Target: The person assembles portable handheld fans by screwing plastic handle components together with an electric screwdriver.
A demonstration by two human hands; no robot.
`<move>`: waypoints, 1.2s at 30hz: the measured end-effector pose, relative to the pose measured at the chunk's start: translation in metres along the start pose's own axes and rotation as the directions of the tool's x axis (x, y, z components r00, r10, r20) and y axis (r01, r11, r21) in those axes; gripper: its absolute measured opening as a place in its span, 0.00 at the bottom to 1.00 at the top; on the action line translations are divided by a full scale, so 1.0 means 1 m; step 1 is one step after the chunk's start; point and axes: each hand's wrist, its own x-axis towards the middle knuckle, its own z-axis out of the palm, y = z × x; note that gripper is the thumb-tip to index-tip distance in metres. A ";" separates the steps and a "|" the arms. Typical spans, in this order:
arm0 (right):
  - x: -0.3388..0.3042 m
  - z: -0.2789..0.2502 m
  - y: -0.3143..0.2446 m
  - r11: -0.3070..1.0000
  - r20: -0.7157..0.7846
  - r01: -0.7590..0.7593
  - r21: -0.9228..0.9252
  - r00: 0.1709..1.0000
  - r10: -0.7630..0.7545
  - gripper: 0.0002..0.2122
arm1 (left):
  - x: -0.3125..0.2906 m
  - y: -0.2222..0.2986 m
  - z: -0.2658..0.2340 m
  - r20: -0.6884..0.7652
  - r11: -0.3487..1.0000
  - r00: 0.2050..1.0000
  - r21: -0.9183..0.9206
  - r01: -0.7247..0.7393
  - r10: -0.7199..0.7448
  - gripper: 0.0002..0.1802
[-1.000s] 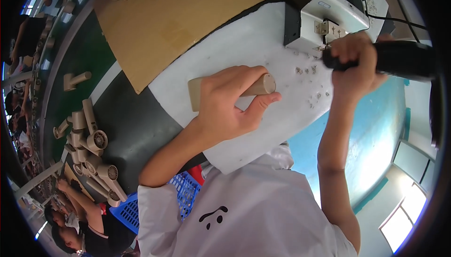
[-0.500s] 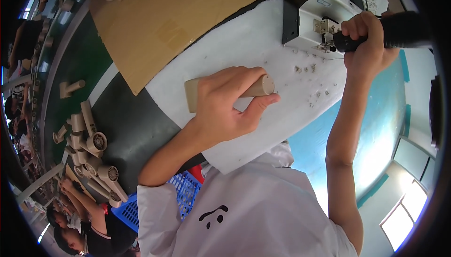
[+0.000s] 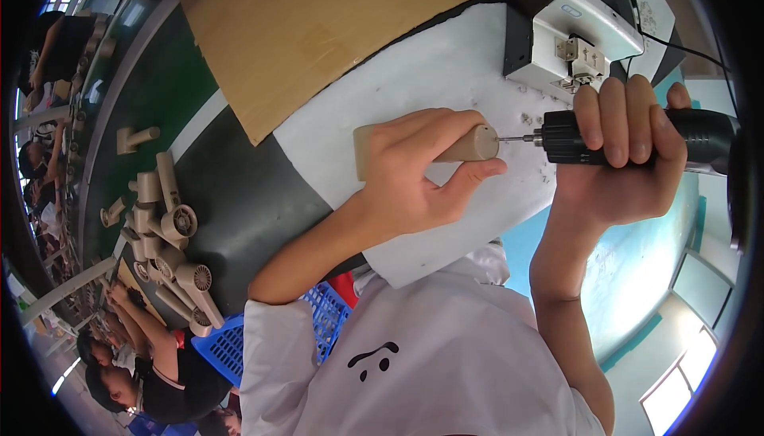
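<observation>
My left hand (image 3: pixel 422 169) is wrapped round a beige handheld fan (image 3: pixel 471 146), whose round handle end points to the right. Part of the fan is hidden under my fingers; its head sticks out at the left. In my right hand (image 3: pixel 625 157) is a black electric screwdriver (image 3: pixel 563 138), held level with its bit aimed left. The bit's tip is at the handle's end face, by a small hole; whether a screw sits on the tip is too small to tell. Behind my right hand stands a white and black screw feeder (image 3: pixel 569 38).
White sheeting (image 3: pixel 326 145) covers the bench under my hands, with small screws scattered on it. Brown cardboard (image 3: pixel 318 38) lies beyond. Several beige fans (image 3: pixel 181 221) are heaped at the left, above a blue basket (image 3: pixel 227 348). Co-workers (image 3: pixel 183 372) sit along a line at far left.
The screwdriver has come from the screw feeder, near and to the left, and its bit is now at the fan handle's end. My left hand keeps hold of the fan.
</observation>
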 end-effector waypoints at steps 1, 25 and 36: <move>0.000 0.000 0.006 1.000 0.001 0.011 0.003 1.000 -0.011 0.17 | 0.000 -0.001 -0.001 -0.003 1.000 1.000 0.005 0.003 -0.003 0.16; 0.036 -0.056 -0.045 0.950 -0.009 0.078 -0.301 0.996 -0.084 0.16 | 0.096 -0.177 -0.251 0.041 0.305 0.997 0.950 -0.061 0.073 0.16; 0.054 -0.052 -0.015 0.758 -0.151 0.116 -0.642 0.950 -0.273 0.15 | 0.109 -0.190 -0.204 -0.449 0.517 0.841 0.664 0.539 -0.301 0.19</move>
